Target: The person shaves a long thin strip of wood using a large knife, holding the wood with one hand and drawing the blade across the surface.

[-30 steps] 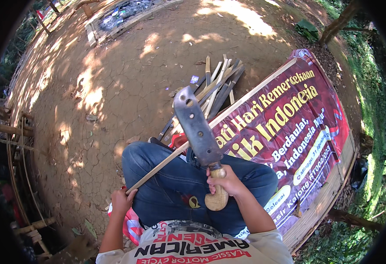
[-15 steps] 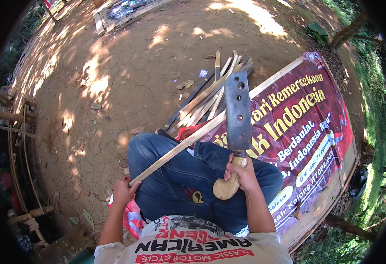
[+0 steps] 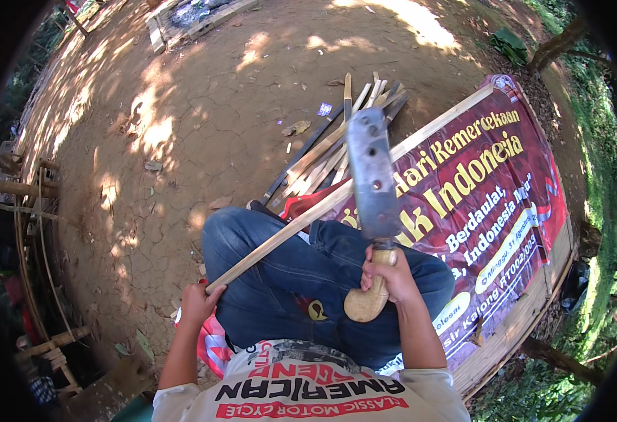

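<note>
Right hand [image 3: 390,276]: fingers wrapped tight round the pale wooden handle of a cleaver [image 3: 373,176], broad grey blade raised upright above the lap, its flat face toward the camera, holes near the tip. Left hand [image 3: 197,304]: closed round the near end of a long bamboo strip [image 3: 336,198]. The strip runs from that hand up and to the right, slanting across the person's blue-jeaned knees [image 3: 280,271], passing behind the blade and on over the cloth beyond. Blade and strip cross in view; whether they touch cannot be told. Person seated cross-legged, white printed shirt [image 3: 308,390] at the lower edge. Under and to the right of the legs: a dark red banner [image 3: 484,183] with yellow and white lettering, spread on the ground, its far edge lying along a wooden plank [image 3: 526,316]. Just beyond the knees: a loose bundle of split bamboo sticks [image 3: 336,137], fanned out on the dirt. Ground: bare cracked earth [image 3: 203,105], sun-dappled, a few dry leaves. Far left: bamboo poles and a rough frame [image 3: 27,204] in shade. Far right: grass [image 3: 589,141] and tree trunks.
</note>
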Available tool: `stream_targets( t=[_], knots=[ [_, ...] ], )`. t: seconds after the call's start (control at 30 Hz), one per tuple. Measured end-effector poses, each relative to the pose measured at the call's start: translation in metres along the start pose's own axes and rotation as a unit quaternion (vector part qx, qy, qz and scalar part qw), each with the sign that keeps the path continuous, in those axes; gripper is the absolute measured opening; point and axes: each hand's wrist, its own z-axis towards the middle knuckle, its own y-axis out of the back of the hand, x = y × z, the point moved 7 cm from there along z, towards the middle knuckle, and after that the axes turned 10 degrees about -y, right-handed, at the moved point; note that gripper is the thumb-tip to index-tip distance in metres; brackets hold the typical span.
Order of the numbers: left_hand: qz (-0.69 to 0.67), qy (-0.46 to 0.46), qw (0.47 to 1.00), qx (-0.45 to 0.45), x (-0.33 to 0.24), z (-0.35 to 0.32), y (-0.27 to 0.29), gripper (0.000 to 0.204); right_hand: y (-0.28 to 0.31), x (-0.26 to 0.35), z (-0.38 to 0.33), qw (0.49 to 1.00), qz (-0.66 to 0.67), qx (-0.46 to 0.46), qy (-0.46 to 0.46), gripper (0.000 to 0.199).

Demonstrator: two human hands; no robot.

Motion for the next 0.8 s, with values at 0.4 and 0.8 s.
stream_targets(
  t=[0.4, 0.8],
  knots=[
    [-0.022, -0.003, 1.000, 0.000, -0.002, -0.002, -0.001, 0.056, -0.009, 0.012, -0.003, 0.999, 0.042, -0.008, 0.033, 0.017],
    [-0.007, -0.010, 1.000, 0.026, -0.005, 0.001, 0.005, 0.053, -0.010, 0.008, -0.019, 1.000, 0.009, -0.021, 0.017, 0.023]
  ],
)
